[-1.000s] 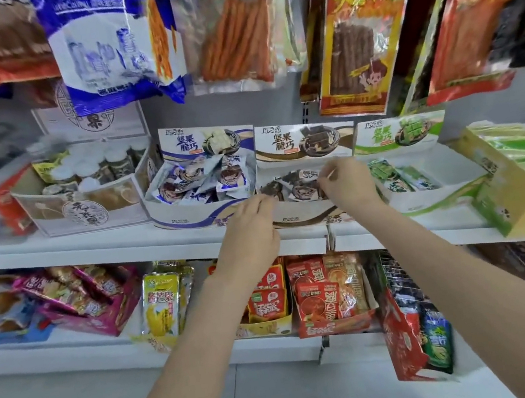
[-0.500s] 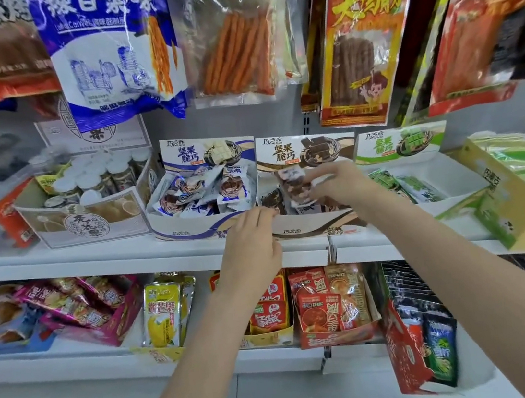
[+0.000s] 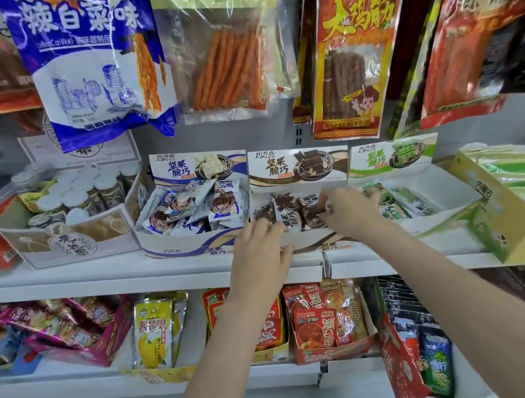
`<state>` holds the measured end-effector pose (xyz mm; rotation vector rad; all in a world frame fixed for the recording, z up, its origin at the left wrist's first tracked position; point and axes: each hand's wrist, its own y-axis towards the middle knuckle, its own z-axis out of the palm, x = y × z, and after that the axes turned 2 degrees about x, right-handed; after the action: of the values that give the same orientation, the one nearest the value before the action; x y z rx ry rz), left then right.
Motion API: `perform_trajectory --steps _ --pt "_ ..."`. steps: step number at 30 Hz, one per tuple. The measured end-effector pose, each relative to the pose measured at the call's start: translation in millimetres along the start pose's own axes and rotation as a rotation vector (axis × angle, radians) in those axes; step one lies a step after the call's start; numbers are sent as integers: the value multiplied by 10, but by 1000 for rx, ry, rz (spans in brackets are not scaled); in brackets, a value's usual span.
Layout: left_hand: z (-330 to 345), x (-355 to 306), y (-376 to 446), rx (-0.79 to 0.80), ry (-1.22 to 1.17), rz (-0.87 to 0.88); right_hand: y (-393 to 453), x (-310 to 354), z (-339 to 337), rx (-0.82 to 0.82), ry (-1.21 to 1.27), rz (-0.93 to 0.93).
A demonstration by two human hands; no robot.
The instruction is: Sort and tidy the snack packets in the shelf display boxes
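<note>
The right hand (image 3: 348,211) reaches into the brown box (image 3: 297,168) and pinches a brown packet (image 3: 313,216) among the others lying there. The left hand (image 3: 259,254) rests at that box's front edge, fingers curled over the lip. The blue box (image 3: 189,243) sits just left, the green box (image 3: 391,155) just right.

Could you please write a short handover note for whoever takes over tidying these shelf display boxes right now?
Left hand: rests on the front edge of the brown-and-white cardboard display box, fingers curled over it.
Right hand: inside that box, fingers pinching a small brown-printed snack packet.
Things: several brown packets stand roughly upright in the brown box; the blue-and-white cardboard box to its left holds a loose jumble of packets; the green-and-white cardboard box on its right holds a few green packets lying flat.
Done: brown packets partly lined up.
Left: finish the brown row, then straighten the blue and green boxes.
</note>
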<state>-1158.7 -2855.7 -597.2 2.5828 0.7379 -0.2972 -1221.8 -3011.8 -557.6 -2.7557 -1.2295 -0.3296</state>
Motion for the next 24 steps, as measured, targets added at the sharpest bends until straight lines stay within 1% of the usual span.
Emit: perform_trajectory --steps 1,3,6,7,8,9,11,12,13,14,16,18,19,22,23,24 --pt "15 -8 0 -3 16 -12 -46 12 40 -12 -21 -9" --pt "50 -26 3 -24 54 -41 -155 -65 50 -96 -7 -48" --pt "74 -124 3 -73 89 -41 -330 -463 -91 -331 95 -48" --pt "93 -155 16 -106 106 -32 -388 -642 -158 -365 95 -16" --pt "118 -193 34 -145 118 -24 -428 -837 -215 -353 72 28" --pt "138 -255 46 -169 118 -13 -443 -1025 -258 -293 25 73" --pt "178 -430 67 -187 97 35 -450 -1276 -324 -82 -92 129" --pt "209 -523 77 -196 78 60 -457 -1322 -325 2 -121 125" --pt "235 -619 84 -182 56 73 -470 -1325 -308 44 -117 110" --pt "267 -705 82 -158 45 75 -490 -1302 -269 42 -63 99" --pt "368 -797 92 -120 79 55 -564 -1217 -165 -55 15 82" --pt "443 -796 139 -106 131 9 -658 -1115 -33 -163 -1 38" --pt "458 -782 164 -103 132 -13 -682 -1104 19 -191 1 16" --pt "499 -716 238 -84 117 -56 -700 -1207 18 -147 58 -48" --pt "499 -719 252 -98 100 -56 -708 -1254 -55 -162 119 -46" --pt "479 -739 259 -114 101 -51 -705 -1304 -144 -218 178 -32"
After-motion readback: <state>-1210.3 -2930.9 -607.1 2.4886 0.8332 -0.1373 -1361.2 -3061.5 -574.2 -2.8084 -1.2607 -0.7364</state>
